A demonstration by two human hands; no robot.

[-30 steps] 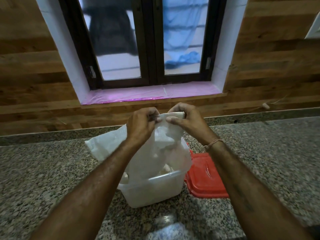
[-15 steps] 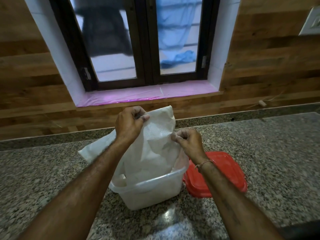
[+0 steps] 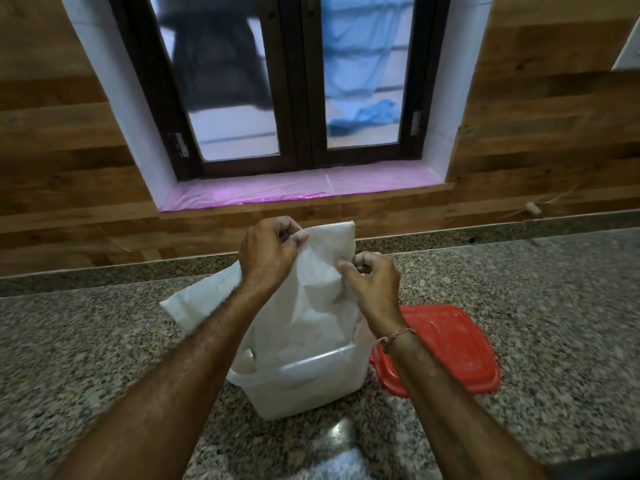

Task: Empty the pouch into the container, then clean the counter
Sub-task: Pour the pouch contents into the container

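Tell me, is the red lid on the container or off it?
Off. The red lid lies flat on the counter just right of the open container, whose mouth the white pouch hangs into.

Container [image 3: 311,386] on bench [image 3: 540,306]; pouch [image 3: 311,299] upended in it, lid [image 3: 446,348] just right, touching; second pouch [image 3: 204,303] behind-left; window [image 3: 298,81] behind.

White woven pouch [image 3: 311,306] upended, mouth down inside the container [image 3: 311,386], top edge raised high and creased, translucent white plastic container upright and open on the speckled granite counter [image 3: 104,358], pouch filling most of its opening
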